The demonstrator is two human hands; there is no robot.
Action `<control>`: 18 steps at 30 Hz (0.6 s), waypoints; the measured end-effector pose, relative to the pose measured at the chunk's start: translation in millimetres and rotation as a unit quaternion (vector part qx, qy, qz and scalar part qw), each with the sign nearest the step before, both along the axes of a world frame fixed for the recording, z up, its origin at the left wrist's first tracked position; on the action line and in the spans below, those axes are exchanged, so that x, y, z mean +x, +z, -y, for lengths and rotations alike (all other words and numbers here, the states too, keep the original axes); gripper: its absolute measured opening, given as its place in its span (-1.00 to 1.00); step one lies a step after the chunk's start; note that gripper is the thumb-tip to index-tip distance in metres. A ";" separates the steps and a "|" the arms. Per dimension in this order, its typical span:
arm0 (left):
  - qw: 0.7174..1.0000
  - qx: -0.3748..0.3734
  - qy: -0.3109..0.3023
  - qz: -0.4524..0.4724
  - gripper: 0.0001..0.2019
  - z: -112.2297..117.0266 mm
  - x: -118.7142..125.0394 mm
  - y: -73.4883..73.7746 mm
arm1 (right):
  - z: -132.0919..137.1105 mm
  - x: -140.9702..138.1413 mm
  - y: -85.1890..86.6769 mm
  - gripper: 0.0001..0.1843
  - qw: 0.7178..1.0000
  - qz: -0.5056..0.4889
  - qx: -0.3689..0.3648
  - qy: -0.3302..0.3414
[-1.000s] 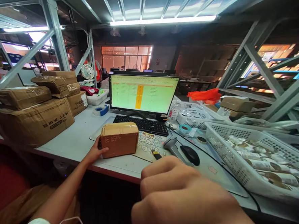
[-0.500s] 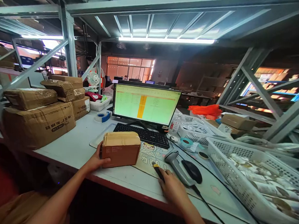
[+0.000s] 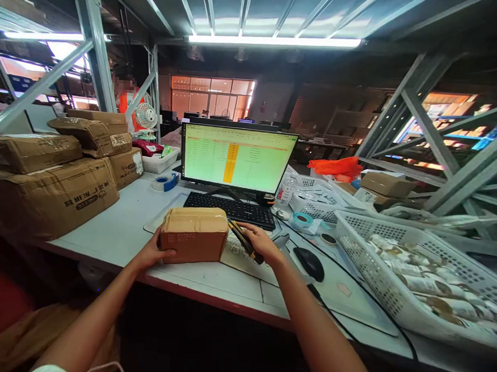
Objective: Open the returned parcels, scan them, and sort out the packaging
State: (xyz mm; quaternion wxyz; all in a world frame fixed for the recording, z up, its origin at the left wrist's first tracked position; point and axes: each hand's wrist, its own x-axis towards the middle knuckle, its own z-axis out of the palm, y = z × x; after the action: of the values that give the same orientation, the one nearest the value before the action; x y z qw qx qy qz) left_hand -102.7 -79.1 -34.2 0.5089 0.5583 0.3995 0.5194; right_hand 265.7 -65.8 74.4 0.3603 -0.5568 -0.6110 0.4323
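A small taped cardboard parcel (image 3: pixel 194 234) lies on the white desk (image 3: pixel 124 223) in front of the keyboard (image 3: pixel 230 208). My left hand (image 3: pixel 152 252) grips its left end, thumb on the front face. My right hand (image 3: pixel 258 240) is closed on a black and yellow utility knife (image 3: pixel 242 237), whose tip points at the parcel's upper right edge. The knife is close to the parcel; contact is unclear.
A monitor (image 3: pixel 237 157) shows a green spreadsheet. A barcode scanner (image 3: pixel 282 241) and a mouse (image 3: pixel 310 263) lie right of my hand. White baskets (image 3: pixel 395 262) of rolled items fill the right. Stacked brown cartons (image 3: pixel 50 188) stand left. A person in orange (image 3: pixel 127 101) stands far back.
My right hand came down to the desk, picked up the utility knife beside the scanner and carried it left to the parcel. My left hand kept hold of the parcel.
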 end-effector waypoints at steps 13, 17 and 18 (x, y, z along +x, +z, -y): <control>0.999 0.024 -0.043 -0.016 -0.05 7.2 5.6 11.8 | 26.2 12.6 24.7 -0.11 0.994 0.076 0.040 0.074; 0.997 0.036 -0.068 -0.013 -0.06 4.7 4.3 10.8 | 38.7 17.6 31.8 -0.08 0.990 0.089 0.019 0.108; 0.996 0.036 -0.080 -0.015 -0.07 4.1 3.8 10.8 | 40.0 20.1 29.6 -0.09 0.989 0.089 0.015 0.114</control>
State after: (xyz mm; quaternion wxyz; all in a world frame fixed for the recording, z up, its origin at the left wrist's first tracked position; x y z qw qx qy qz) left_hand -98.9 -83.1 -23.4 0.5222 0.6139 0.3420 0.4831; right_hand 285.8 -105.8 104.0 0.2613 -0.5141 -0.7067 0.4100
